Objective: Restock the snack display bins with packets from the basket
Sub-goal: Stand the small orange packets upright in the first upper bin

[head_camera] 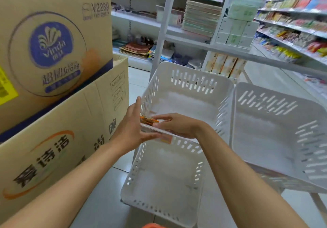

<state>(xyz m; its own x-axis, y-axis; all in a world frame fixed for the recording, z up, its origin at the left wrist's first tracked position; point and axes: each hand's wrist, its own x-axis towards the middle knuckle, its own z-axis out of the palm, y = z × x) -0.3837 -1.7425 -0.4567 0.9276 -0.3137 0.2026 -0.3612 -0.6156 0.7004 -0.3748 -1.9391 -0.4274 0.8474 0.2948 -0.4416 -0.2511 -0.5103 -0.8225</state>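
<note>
A small stack of orange snack packets [148, 121] sits at the near left corner of the upper white display bin [185, 79]. My right hand [175, 127] reaches in from the right and pinches the packets between fingers and thumb. My left hand [133, 127] stands flat with straight fingers against the bin's outer left wall, its thumb lying along the front rim. Only the packets' orange edge shows between my hands. A sliver of the orange basket [153, 225] peeks in at the bottom edge.
A lower white bin [127, 180] sits beneath the upper one, and a third white bin [265, 102] stands to the right on the same rack. Stacked cardboard boxes [53, 68] crowd the left. Stocked shelves [292, 29] line the back and right.
</note>
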